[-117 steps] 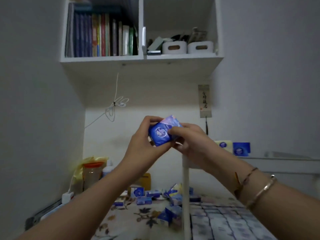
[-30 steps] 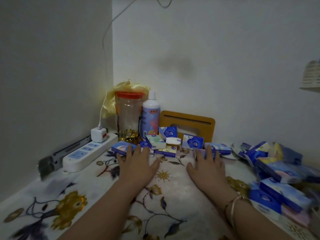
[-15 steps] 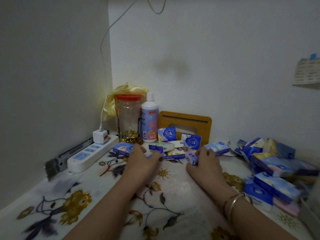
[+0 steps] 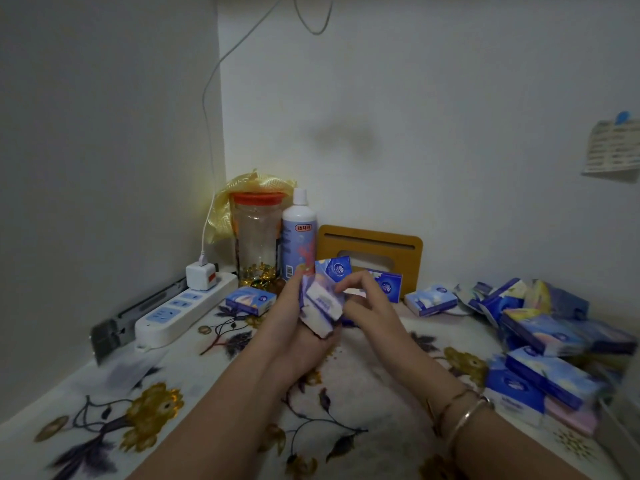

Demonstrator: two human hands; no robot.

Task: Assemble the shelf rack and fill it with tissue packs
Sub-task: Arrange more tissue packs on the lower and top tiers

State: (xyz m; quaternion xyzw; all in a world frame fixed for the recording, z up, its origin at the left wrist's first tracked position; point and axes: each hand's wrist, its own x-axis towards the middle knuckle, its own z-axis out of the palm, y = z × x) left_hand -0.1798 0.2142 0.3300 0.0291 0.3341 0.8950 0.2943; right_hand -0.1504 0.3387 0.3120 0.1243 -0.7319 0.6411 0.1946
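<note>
I cup a small stack of tissue packs (image 4: 320, 303) in my left hand (image 4: 294, 327), right hand (image 4: 367, 306) pinching its top edge; light, soft, slippery, so I'd grip their sides.

Small stack of tissue packs (image 4: 320, 304), blue and white wrappers, lifted off floral tabletop, tilted. Single blue pack (image 4: 250, 300) flat on table left of stack. Another pack (image 4: 431, 300) flat to right. Two packs (image 4: 387, 285) upright just behind stack. Loose heap of packs (image 4: 547, 344) at right edge, piled at mixed angles.
</note>
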